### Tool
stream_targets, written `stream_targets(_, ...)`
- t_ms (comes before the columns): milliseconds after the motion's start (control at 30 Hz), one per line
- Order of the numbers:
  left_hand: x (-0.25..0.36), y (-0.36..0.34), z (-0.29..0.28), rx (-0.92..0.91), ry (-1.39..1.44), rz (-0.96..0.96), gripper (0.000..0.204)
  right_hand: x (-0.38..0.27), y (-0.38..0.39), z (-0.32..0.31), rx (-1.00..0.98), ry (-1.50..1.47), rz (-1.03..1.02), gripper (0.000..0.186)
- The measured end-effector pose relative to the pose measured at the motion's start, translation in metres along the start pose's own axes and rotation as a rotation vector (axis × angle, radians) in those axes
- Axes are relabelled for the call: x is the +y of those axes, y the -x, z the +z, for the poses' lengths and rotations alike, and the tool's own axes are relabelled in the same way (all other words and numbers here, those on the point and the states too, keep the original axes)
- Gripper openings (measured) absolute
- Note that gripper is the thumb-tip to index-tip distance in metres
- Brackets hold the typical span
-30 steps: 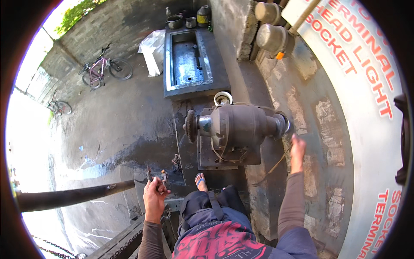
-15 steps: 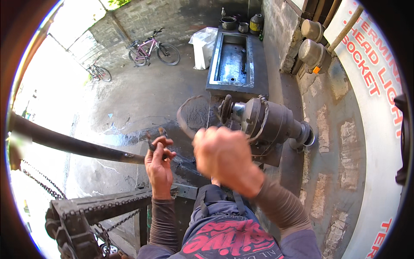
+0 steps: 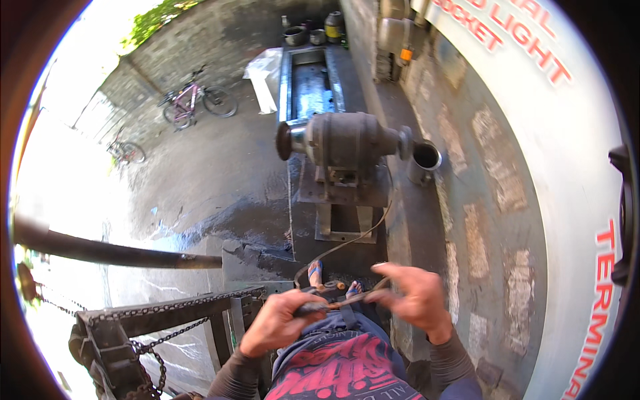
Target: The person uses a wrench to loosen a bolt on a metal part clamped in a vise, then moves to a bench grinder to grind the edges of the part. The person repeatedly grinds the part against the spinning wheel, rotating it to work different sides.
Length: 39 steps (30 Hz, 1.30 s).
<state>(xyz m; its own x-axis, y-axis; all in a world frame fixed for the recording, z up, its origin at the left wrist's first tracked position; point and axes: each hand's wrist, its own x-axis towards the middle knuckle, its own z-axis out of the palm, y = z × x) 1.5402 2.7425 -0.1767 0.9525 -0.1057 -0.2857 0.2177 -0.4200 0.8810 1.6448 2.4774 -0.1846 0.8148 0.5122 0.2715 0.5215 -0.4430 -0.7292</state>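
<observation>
On the far left, a dark pole (image 3: 120, 247) sticks in from the side. Behind it, a small bike (image 3: 125, 151) and a pink bike (image 3: 190, 103) stand near the back wall. A black chain (image 3: 162, 301) lies along a dark beam (image 3: 183, 313) and hangs down from it, below the pole.

Next comes the left arm, in a brown sleeve (image 3: 235, 375). It slants up and to the right from the low edge. The left hand (image 3: 281, 321) is low, in front of the shirt (image 3: 340, 367). Its back faces up, and its fingers curl tight around a dark piece (image 3: 311, 309) that pokes out to the right. A thin strip (image 3: 357, 299) goes from the end of that piece over to the other hand.

A cord (image 3: 331, 251) hangs by the gray motor (image 3: 353, 140) and bends down and left, ending up close behind the left hand. Two feet (image 3: 316, 270) in blue sandals show past the hands.

The right hand (image 3: 420, 300) is just a little higher, well apart from the left one. Its arm leans up and left. The pointing finger sticks out to the left, and the other fingers bend by the strip. It is blurry, so I cannot tell if they pinch it.

Farther right are a round pipe (image 3: 422, 175) and a white sign (image 3: 573, 153).
</observation>
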Motion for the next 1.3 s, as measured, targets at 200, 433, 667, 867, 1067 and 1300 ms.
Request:
stream_targets(200, 0.002, -0.018, 0.054, -0.22, -0.145, 0.254, 0.024, 0.155, 0.216, 0.04, 0.626, -0.479, 1.217, 0.066)
stream_targets(433, -0.015, -0.017, 0.058, -0.493, -0.239, 0.433, 0.026, 0.162, 0.236, 0.125, 0.575, -1.607, 1.335, 0.068)
stream_targets(667, -0.053, 0.005, 0.048, -0.734, -0.242, 0.684, 0.043, 0.159, 0.234, 0.139, 0.799, -1.557, 1.188, 0.045)
stream_targets(867, -0.072, 0.009, 0.045, -0.997, -0.25, 0.829, 0.048, 0.13, 0.244, 0.13, 0.85, -1.563, 0.976, 0.057)
stream_targets(1067, -0.079, 0.004, 0.058, -1.194, -0.357, 0.861, 0.051, 0.1, 0.278, 0.091, 1.17, -1.517, 0.728, 0.045)
stream_targets(1300, -0.112, -0.012, 0.148, -0.704, -0.277, 0.487, 0.016, 0.046, 0.403, 0.052, 1.799, -1.19, 0.545, 0.027)
